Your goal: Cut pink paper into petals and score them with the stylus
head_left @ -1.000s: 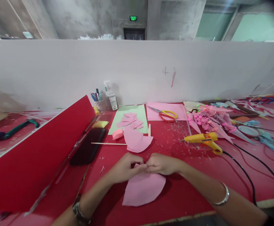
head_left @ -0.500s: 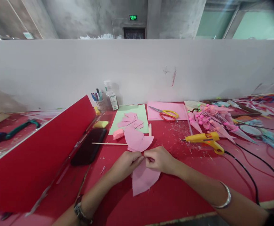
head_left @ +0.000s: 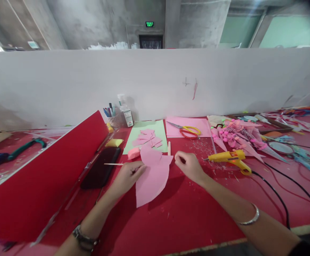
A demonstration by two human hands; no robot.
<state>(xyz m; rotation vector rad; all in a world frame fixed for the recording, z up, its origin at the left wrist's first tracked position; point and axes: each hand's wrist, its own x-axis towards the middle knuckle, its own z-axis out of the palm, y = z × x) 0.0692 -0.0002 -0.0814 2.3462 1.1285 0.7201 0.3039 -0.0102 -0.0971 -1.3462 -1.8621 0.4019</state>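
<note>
My left hand pinches the left edge of a cut, curved pink sheet piece, paper or thin felt. The piece is raised over the red table, with a shadow to its right. Just behind it another pink cut piece lies on the table, partly covered. My right hand is off to the right, its thumb and fingers pressed together; whether something small is between them is hidden. A thin wooden stick runs behind my left hand. A pink block and a pale rod lie close by.
A yellow glue gun with a black cord lies right of my right hand. Scissors rest on pink sheets. Pink cones are heaped at right. A dark phone and an upright red board stand left. Pink scraps lie on green paper.
My hands have come apart: the left moved left and slightly up with the pink piece, the right moved right, away from it. The piece now overlaps the one behind.
</note>
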